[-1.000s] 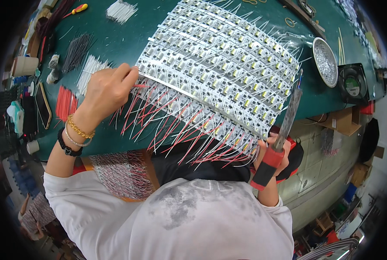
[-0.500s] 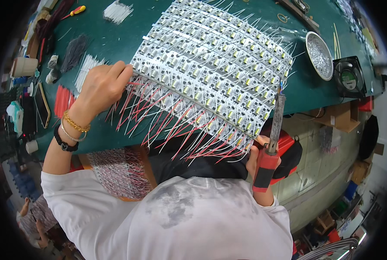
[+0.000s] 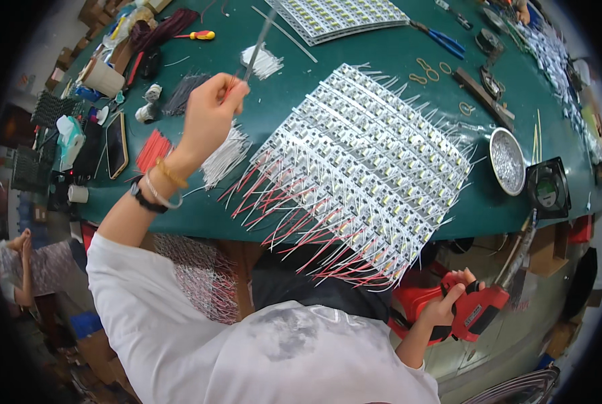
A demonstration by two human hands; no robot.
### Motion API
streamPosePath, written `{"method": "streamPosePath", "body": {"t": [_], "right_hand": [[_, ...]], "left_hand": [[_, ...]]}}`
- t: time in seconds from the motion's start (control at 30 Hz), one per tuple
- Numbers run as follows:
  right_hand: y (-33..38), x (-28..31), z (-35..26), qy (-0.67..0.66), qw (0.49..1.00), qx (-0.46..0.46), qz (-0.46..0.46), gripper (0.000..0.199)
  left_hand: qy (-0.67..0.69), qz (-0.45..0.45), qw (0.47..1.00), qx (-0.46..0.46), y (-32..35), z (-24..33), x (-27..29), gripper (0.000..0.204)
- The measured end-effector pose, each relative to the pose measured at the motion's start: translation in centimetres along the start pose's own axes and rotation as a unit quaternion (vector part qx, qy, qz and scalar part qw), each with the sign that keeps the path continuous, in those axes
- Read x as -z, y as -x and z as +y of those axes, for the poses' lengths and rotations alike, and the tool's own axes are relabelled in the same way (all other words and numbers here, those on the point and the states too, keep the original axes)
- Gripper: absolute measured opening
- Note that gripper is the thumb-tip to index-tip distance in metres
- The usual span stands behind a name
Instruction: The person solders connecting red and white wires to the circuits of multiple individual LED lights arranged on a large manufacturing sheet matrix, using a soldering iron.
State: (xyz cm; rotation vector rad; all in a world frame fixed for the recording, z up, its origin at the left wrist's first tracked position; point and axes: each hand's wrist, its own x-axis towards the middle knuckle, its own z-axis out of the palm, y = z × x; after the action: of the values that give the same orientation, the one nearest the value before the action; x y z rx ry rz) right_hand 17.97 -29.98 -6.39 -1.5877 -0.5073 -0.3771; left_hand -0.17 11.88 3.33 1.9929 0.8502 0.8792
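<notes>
My left hand [image 3: 210, 111] is raised over the left side of the bench, its fingers closed on a long thin metal strip [image 3: 257, 50] that points up and away. Low at the right, my right hand [image 3: 442, 308] grips a red soldering gun [image 3: 479, 315], its long tip aimed up and to the right. Between the hands lies a panel of small circuit boards [image 3: 375, 158] with rows of yellowish parts. White wires stick out along its rows. Red and white wires [image 3: 301, 222] fringe its near edge, which overhangs the bench.
Bundles of red wires [image 3: 154, 151], white wires [image 3: 225, 156] and dark wires [image 3: 181, 95] lie at the left, near a phone [image 3: 117, 146]. More panels [image 3: 344, 17] and blue-handled pliers [image 3: 442, 40] sit at the back. A round dish [image 3: 507, 161] and a small fan [image 3: 547, 188] stand right.
My left hand has left the panel and risen up and away, carrying the metal strip off the wire rows. My right hand has lowered the soldering gun away to the right.
</notes>
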Motion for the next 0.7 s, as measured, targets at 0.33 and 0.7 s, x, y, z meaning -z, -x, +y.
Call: {"method": "streamPosePath", "body": {"t": [0.33,0.7], "right_hand": [[1.0,-1.0,0.7,-0.001,0.994,-0.008,-0.112,0.042],[-5.4,0.5,-2.3,-0.005,0.964,0.110,-0.242,0.024]], "left_hand": [[0.214,0.018,0.922,0.322,-9.6,-2.3,-6.7,0.022],[0.258,-0.089,0.902,0.335,0.3,3.5,-1.9,0.021]]}}
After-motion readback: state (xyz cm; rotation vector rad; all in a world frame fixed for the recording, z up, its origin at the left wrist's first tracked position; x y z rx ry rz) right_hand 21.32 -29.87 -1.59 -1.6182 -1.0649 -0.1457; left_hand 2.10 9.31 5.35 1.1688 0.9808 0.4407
